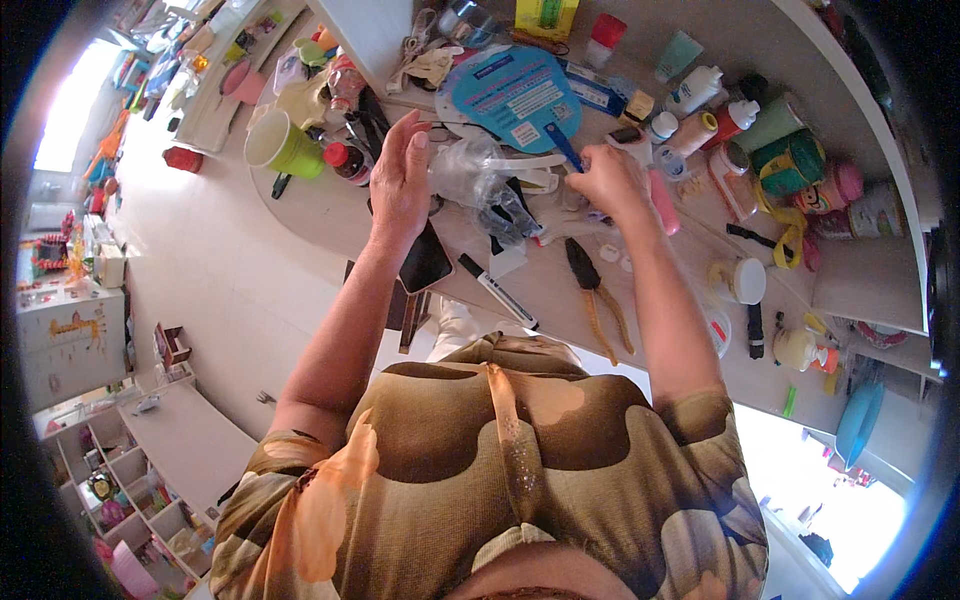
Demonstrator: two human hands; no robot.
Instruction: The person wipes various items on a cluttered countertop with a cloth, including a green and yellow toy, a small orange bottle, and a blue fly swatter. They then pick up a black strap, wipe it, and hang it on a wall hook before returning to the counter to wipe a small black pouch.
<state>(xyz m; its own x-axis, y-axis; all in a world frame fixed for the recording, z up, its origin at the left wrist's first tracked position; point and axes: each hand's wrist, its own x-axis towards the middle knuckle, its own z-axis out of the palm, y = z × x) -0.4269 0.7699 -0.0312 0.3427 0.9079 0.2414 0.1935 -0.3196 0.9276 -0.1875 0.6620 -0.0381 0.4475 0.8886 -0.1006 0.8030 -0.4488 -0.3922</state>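
Note:
My right hand [611,180] grips a narrow flat blue strip [561,144]. Its far end overlaps the edge of a blue hand fan [517,94] bearing print; I cannot tell whether the two are joined. My left hand [401,176] is raised with nothing in it, fingers extended, beside a crumpled clear plastic bag [469,176]. Below that hand lies a black smartphone [426,259], partly covered by my wrist. Nearer to me on the desk are a marker pen [499,292] and pliers [589,281] with orange-brown handles.
A green cup [289,146] and a red-capped bottle [347,161] stand at the left of the desk [300,217]. Several bottles crowd the right, among them a white one [694,90] and a red one [729,124]. A lidded jar [739,281] sits near my right forearm.

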